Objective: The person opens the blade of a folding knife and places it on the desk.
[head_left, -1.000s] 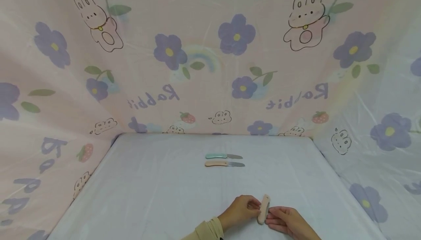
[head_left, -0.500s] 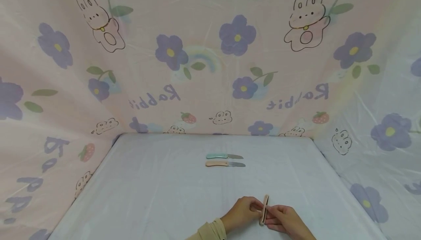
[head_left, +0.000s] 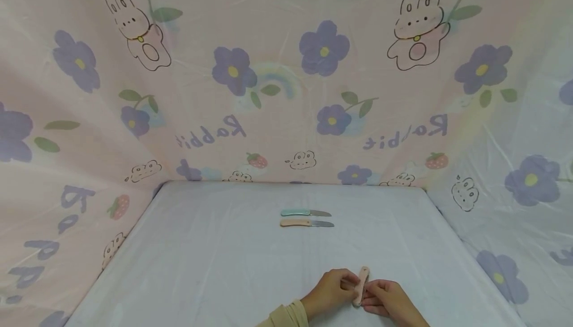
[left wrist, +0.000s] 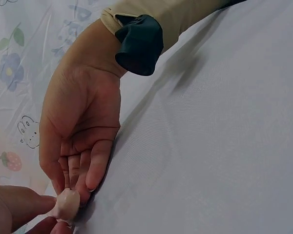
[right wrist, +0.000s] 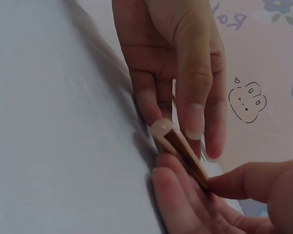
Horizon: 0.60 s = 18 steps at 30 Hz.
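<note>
In the head view, a folded pocket knife (head_left: 362, 282) with a pale pink handle stands tilted between both hands over the near right of the table. My left hand (head_left: 330, 291) pinches it from the left with thumb and fingertips. From the other side, my right hand (head_left: 388, 298) holds it between thumb and fingers. The right wrist view looks into the dark slot of the handle (right wrist: 162, 128), where the blade lies folded in. Only the rounded end of the handle (left wrist: 68, 204) shows between the fingers in the left wrist view.
Farther back, two opened folding knives lie parallel with blades to the right: one with a mint handle (head_left: 295, 212), one with a peach handle (head_left: 295, 223). A white cloth covers the table (head_left: 215, 257). Printed fabric curtains (head_left: 277, 108) enclose it on the back and sides.
The pink knife turns between the fingers: its broad side showed first, then its slotted edge, now more of its side again. Both hands stay in nearly the same place.
</note>
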Each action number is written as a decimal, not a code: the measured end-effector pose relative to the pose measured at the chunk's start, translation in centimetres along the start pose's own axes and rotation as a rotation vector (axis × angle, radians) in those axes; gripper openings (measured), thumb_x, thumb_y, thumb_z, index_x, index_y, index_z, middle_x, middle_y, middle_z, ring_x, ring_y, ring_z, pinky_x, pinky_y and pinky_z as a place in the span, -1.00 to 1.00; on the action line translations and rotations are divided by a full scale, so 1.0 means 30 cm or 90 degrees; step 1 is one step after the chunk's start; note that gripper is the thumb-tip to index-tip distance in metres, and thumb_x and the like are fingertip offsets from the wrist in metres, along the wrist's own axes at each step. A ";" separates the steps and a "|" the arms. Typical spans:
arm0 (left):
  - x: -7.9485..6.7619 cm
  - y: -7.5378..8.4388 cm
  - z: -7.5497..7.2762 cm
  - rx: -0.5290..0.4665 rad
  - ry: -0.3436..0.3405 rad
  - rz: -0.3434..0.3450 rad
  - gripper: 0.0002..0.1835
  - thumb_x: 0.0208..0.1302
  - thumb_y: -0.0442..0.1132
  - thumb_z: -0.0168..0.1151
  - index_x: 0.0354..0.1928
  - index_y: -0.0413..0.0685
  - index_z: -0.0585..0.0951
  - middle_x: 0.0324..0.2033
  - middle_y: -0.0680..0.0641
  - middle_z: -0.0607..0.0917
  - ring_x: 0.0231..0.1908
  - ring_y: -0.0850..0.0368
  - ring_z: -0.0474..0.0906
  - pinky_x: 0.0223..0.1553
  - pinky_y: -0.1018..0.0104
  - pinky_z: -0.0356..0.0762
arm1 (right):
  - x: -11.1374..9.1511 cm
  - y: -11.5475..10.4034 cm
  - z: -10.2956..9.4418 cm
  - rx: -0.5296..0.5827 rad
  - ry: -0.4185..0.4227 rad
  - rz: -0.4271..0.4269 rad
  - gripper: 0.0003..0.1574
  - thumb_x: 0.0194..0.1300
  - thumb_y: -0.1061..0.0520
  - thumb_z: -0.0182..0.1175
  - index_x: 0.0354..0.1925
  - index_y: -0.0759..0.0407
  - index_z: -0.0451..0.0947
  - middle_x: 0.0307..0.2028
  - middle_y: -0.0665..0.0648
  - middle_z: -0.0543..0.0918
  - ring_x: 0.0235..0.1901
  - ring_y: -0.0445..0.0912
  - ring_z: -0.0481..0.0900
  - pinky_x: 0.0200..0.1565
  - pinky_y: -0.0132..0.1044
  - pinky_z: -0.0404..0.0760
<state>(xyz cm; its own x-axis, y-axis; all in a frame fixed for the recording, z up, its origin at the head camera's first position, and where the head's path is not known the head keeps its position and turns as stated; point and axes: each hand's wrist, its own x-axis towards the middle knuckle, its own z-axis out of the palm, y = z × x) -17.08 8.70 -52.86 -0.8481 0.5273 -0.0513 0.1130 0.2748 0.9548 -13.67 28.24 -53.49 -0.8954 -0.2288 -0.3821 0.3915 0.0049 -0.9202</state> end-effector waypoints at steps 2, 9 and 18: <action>-0.002 0.003 0.000 -0.011 0.008 0.000 -0.79 0.07 -0.41 0.30 -0.21 -0.07 0.63 -0.34 0.18 0.64 -0.37 0.40 0.55 -0.35 0.51 0.51 | 0.002 0.002 0.001 0.009 0.002 -0.003 -0.64 0.39 0.13 0.02 -0.11 0.48 0.44 -0.33 0.20 0.66 -0.31 -0.01 0.67 -0.17 -0.18 0.61; 0.009 -0.024 0.000 -0.089 0.050 0.004 -0.71 0.08 -0.37 0.32 -0.12 -0.09 0.57 -0.36 0.13 0.62 -0.39 0.33 0.57 -0.38 0.47 0.53 | 0.007 -0.008 0.014 0.053 0.030 -0.049 -0.67 0.39 0.14 0.02 -0.10 0.44 0.41 -0.31 0.18 0.65 -0.25 -0.01 0.65 -0.12 -0.16 0.59; 0.011 0.018 -0.045 -0.191 0.056 0.021 -0.77 0.13 -0.33 0.31 -0.14 -0.16 0.59 -0.40 0.05 0.61 -0.45 0.26 0.57 -0.42 0.40 0.58 | 0.013 -0.088 0.048 0.040 0.097 -0.089 -0.55 0.36 0.08 0.08 -0.02 0.48 0.35 -0.25 0.17 0.63 -0.23 -0.03 0.64 -0.12 -0.19 0.59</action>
<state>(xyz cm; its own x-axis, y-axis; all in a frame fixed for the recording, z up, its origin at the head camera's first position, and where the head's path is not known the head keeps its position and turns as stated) -17.98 7.93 -51.98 -0.8897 0.4564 -0.0060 -0.0052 0.0030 1.0000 -14.75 26.74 -51.08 -0.9617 -0.0727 -0.2644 0.2697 -0.0779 -0.9598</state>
